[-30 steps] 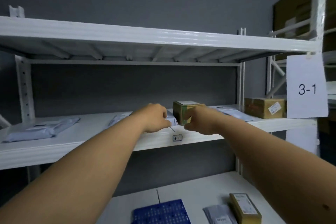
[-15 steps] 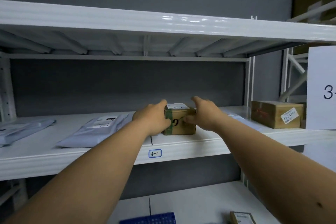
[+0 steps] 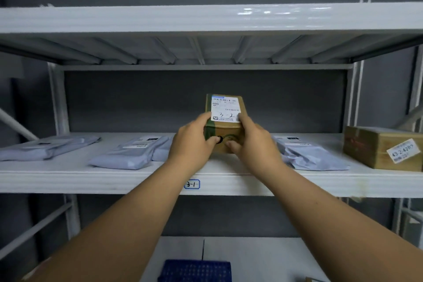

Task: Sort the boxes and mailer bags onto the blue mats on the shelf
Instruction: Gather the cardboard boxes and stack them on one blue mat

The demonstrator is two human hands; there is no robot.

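A small brown cardboard box with green tape and a white label marked 3-2 is tilted up at the middle of the white shelf, label facing me. My left hand grips its left side and my right hand grips its right side. Grey mailer bags lie flat on the shelf: one at far left, one left of the box, one to its right. A blue mat lies on the lower surface near the bottom edge.
A larger brown box with a white sticker stands at the shelf's right end. The shelf edge carries a small tag reading 3-1. An upper shelf hangs overhead. White uprights frame both sides.
The box rested flat on the shelf between my hands; now both hands have tipped it up so its label faces me. My view has shifted closer and to the right.
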